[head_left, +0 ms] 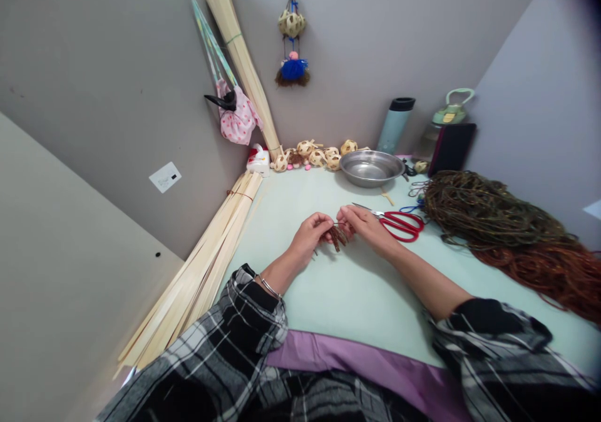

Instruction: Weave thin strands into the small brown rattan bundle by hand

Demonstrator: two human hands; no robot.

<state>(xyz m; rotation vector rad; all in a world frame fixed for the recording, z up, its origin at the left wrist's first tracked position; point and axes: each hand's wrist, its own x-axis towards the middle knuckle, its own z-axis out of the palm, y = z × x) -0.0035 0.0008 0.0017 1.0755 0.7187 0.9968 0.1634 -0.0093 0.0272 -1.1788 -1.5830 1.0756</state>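
Plaid sleeves (pixel 244 328) fill the bottom edge, with a purple cloth (pixel 357 362) draped over the near side of the pale green table (pixel 338 297). The hands meet mid-table. Left hand (pixel 310 233) and right hand (pixel 365 225) each have their fingertips pinched shut on the same little brown bundle of strips (pixel 337 237), which sits between them right at the tabletop.

Looks like early days on this piece to me. The bundle is tiny and I can't make out any woven shape in it, it's just too small to tell. Red scissors (pixel 400 223) lie just beside the right hand, untouched. The big heap of dark strips (pixel 488 212) on the right, well apart from the hands, is huge, so I'd guess there's loads of material left to work through.

On the done side, a row of small woven balls (pixel 317 156) sits along the back wall next to a steel bowl (pixel 370 166). Bamboo slats (pixel 206 265) lie tied up by the left wall.
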